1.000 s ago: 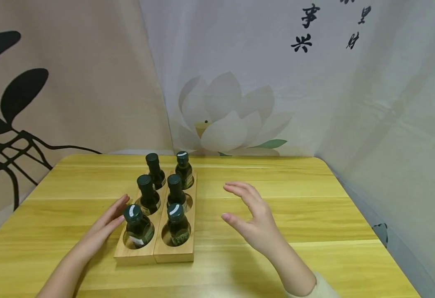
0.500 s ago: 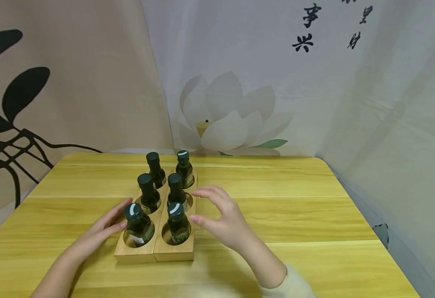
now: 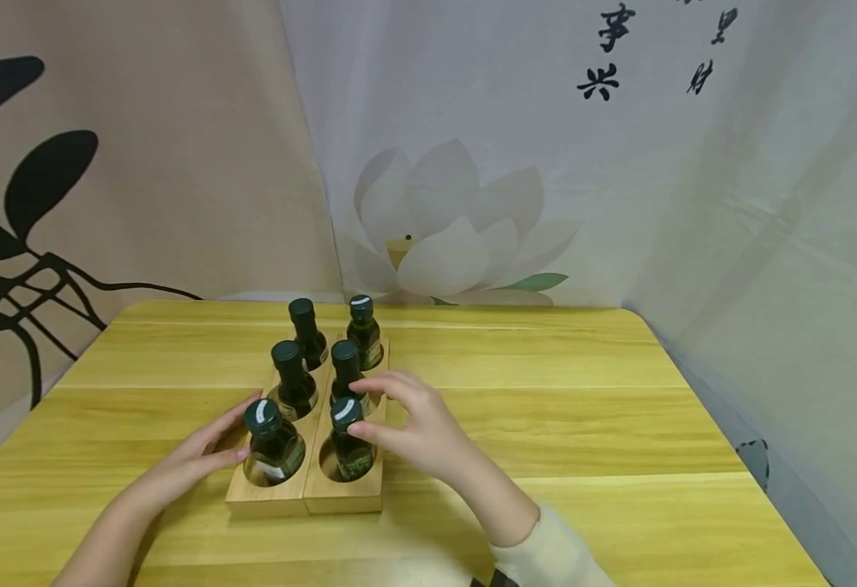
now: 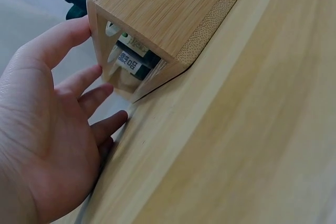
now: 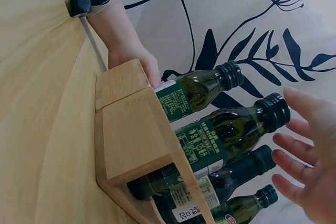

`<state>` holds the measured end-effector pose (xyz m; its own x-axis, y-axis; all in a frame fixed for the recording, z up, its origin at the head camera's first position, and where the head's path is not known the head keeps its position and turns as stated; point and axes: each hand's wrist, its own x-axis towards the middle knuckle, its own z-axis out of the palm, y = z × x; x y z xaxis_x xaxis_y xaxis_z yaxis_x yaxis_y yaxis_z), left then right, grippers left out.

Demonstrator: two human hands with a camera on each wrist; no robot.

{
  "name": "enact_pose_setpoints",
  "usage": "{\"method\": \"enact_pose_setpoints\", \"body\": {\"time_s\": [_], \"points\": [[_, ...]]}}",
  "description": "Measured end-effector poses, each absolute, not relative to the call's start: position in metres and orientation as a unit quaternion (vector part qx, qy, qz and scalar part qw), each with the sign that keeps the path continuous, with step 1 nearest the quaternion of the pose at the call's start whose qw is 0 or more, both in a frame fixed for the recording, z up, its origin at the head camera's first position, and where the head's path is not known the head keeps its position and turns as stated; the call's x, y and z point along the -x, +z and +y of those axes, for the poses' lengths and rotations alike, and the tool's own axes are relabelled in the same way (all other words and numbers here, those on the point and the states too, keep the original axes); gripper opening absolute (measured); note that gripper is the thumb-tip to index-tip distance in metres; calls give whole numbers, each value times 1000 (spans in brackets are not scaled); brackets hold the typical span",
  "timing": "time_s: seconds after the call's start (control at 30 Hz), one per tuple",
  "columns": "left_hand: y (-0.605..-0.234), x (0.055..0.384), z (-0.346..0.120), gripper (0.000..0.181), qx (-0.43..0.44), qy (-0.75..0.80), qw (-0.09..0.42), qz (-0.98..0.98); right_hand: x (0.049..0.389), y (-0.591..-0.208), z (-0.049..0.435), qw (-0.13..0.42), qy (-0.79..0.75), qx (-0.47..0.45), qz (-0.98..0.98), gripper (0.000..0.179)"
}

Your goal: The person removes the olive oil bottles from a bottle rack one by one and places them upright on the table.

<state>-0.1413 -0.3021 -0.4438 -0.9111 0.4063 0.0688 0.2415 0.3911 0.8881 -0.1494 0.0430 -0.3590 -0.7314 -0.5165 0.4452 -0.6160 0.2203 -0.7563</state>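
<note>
Small green glass bottles with dark caps stand in two wooden racks set side by side, the left rack [image 3: 267, 507] and the right rack [image 3: 343, 501]. My left hand [image 3: 189, 465] lies along the outer side of the left rack, fingertips at its edge, beside the front left bottle [image 3: 276, 452]. My right hand [image 3: 428, 428] hovers over the right rack with thumb and fingers spread. Its thumb overlaps the front right bottle [image 3: 353, 458] just below the cap in the head view. In the right wrist view a small space shows between the fingers and that bottle's cap [image 5: 274, 112].
Behind the front bottles stand two middle bottles, left [image 3: 294, 387] and right [image 3: 345, 371], and two far bottles, left [image 3: 309, 338] and right [image 3: 364, 336]. The wooden table [image 3: 582, 391] extends right of the racks. A printed cloth [image 3: 472, 163] hangs behind it.
My right hand has moved left from beside the racks to over the right rack's front bottle. My left hand has shifted only slightly; the bottles and racks stay in place.
</note>
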Motion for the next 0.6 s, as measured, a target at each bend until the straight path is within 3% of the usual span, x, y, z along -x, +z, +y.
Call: {"method": "enact_pose_setpoints", "body": {"time_s": [0.37,0.6], "points": [[-444,141,-303,72,-192,515,87,831,156,-362,35,-1,524,-362,-771,37],[-445,141,-303,74,-199,516,84,829,153,-364,31,-1,541,-338,-770,34]]}}
